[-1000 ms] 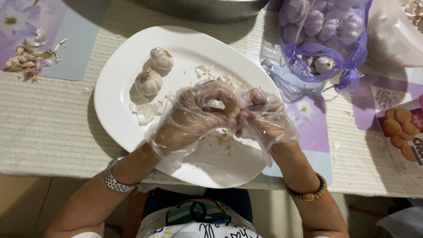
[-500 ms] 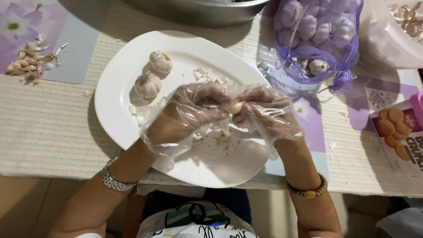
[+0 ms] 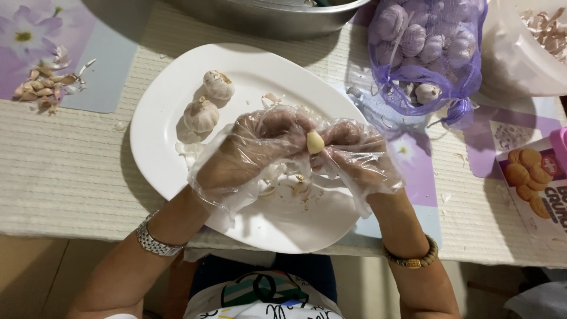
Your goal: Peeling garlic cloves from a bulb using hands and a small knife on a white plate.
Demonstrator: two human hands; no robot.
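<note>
Home kitchen or dining table, we reckon. We see a woven beige table runner [image 3: 71, 177] over purple floral placemats [image 3: 35, 35], a white oval plate [image 3: 177, 77] with whole garlic bulbs [image 3: 201, 114] on it, and a purple mesh bag of garlic [image 3: 422, 50] beside it. A steel bowl [image 3: 266, 18] sits at the top edge, a pile of garlic skins [image 3: 44, 88] at the left, and a biscuit box [image 3: 534, 183] at the right. Domestic stuff, nothing commercial.
</note>
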